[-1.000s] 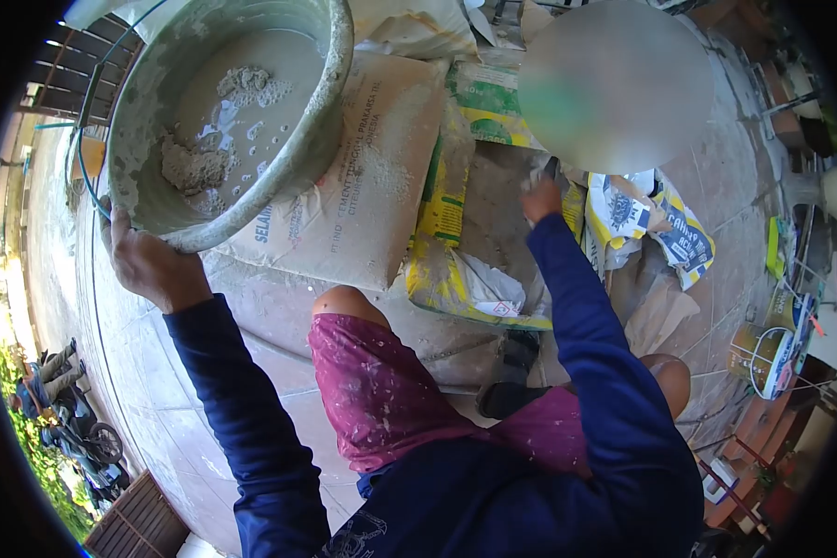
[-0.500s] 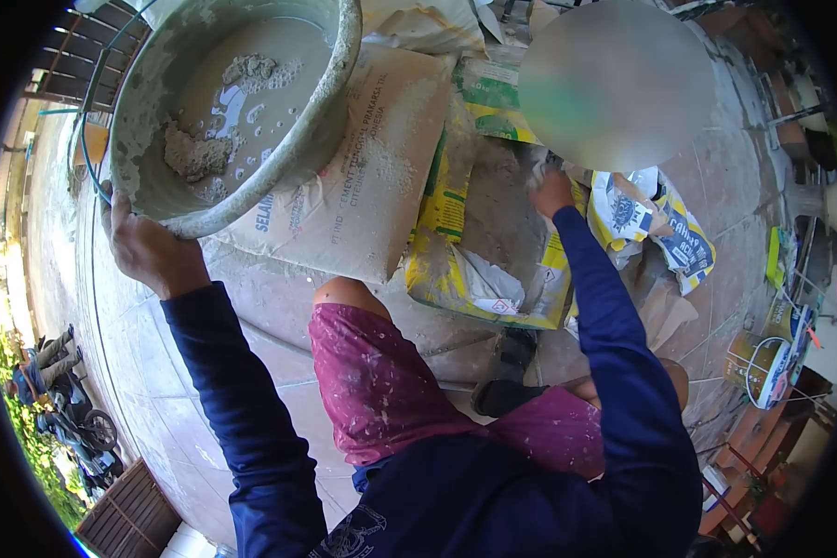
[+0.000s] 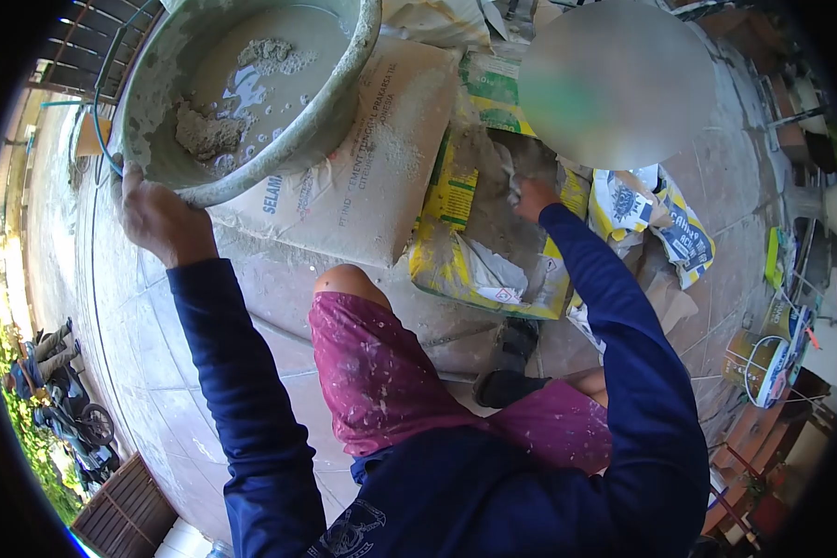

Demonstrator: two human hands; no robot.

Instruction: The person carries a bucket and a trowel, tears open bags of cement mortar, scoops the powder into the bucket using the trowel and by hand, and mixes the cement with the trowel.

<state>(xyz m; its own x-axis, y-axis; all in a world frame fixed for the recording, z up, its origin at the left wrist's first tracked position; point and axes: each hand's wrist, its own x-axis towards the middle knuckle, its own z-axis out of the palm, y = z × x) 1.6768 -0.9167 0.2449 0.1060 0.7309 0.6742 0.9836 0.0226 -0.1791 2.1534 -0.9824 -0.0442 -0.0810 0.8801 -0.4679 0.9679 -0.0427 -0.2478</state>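
Note:
My left hand (image 3: 165, 219) grips the near left rim of a large grey-green basin (image 3: 344, 93), fingers wrapped over the edge. Watery grey mix (image 3: 298, 93) with lumps of wet powder lies inside it. The basin rests partly on a full paper cement sack (image 3: 381, 167). To the right is an opened yellow and green bag (image 3: 446, 270) with grey powder (image 3: 498, 223) in it. Over that powder, my right hand (image 3: 534, 198) is closed around a dusty tool whose shape is hard to make out.
Torn blue, white and yellow bags (image 3: 684, 237) lie right of the opened bag. A bucket (image 3: 751, 358) stands at the far right. A wooden slatted piece (image 3: 126, 507) is at lower left, near a parked motorbike (image 3: 84, 423) and a person (image 3: 28, 372).
My right hand has moved left and slightly down over the powder. The basin, with my left hand still on its rim, appears shifted a little right and up in view.

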